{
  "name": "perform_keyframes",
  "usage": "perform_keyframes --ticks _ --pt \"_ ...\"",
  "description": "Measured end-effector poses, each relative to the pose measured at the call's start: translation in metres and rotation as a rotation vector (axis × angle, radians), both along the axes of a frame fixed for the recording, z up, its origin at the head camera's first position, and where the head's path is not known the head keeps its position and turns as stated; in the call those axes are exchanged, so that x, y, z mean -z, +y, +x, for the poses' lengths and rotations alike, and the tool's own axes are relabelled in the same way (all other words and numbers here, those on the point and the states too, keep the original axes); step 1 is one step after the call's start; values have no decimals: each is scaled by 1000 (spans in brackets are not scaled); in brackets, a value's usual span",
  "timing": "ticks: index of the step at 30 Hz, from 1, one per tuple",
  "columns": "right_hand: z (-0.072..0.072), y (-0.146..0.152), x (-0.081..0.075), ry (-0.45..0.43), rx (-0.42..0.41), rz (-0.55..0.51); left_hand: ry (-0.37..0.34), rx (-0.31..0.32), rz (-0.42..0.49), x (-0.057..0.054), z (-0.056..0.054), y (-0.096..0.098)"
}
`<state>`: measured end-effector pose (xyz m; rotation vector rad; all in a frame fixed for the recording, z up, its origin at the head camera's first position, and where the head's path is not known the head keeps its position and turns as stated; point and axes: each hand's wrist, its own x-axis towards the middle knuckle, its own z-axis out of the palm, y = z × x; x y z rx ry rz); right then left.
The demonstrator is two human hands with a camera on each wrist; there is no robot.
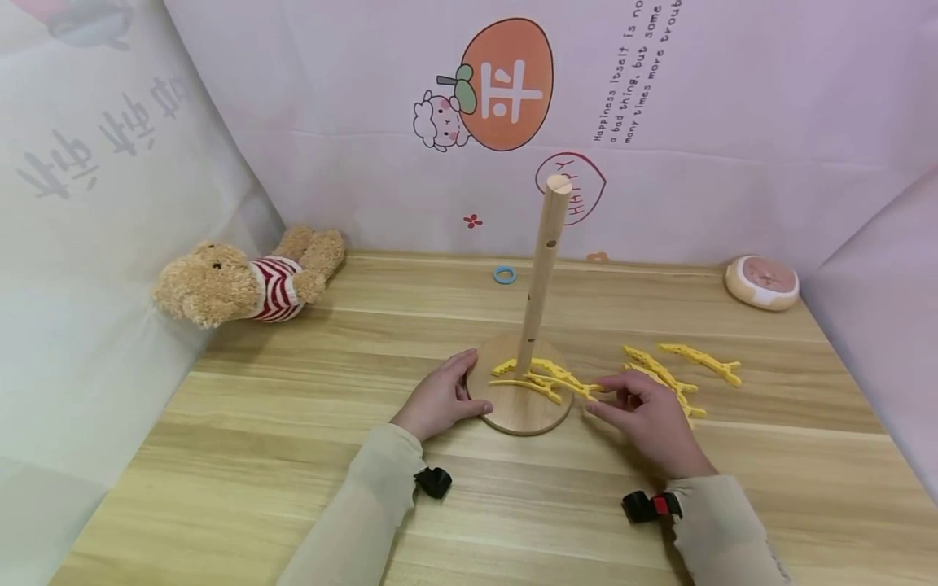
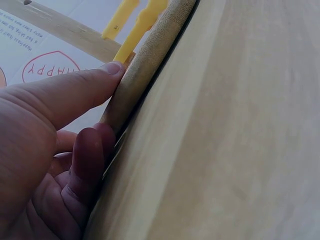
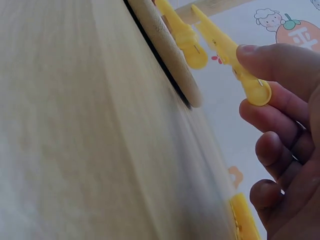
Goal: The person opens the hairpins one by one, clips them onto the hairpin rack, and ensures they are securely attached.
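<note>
A wooden post (image 1: 540, 277) rises from a round wooden base (image 1: 513, 419). My left hand (image 1: 444, 397) holds the base's left edge, thumb (image 2: 95, 87) on top and fingers at the rim. Yellow alligator hair clips (image 1: 538, 386) lie on the base around the foot of the post. Over the base's right side, my right hand (image 1: 648, 419) pinches another yellow alligator hair clip (image 3: 227, 52) by its handle end between thumb and fingers. Its narrow tip points toward the post, close to a clip (image 3: 187, 42) on the base.
More yellow clips (image 1: 699, 358) lie on the table to the right, partly behind my right hand. At the back are a blue ring (image 1: 505, 275) and a pink-and-white rounded object (image 1: 762, 282). A teddy bear (image 1: 249, 281) in a striped top lies at the left.
</note>
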<state>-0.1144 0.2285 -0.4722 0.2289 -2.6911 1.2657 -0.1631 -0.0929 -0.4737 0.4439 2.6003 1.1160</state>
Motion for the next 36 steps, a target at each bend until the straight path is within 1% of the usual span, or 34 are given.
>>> perform_keyframes --ticks 4,12,22,28,36 --pt "-2 0 4 -15 2 -30 0 0 -2 1 0 0" --pt "-5 -1 11 -101 -1 -184 14 4 -6 2 0 -2" --pt "-8 -15 9 -95 -13 -175 -10 -8 -17 -1 1 -1" --pt "-8 -18 8 -117 -1 -190 -3 3 -21 0 0 0" --pt "-8 -22 7 -104 -4 -203 2 12 -26 0 0 1"
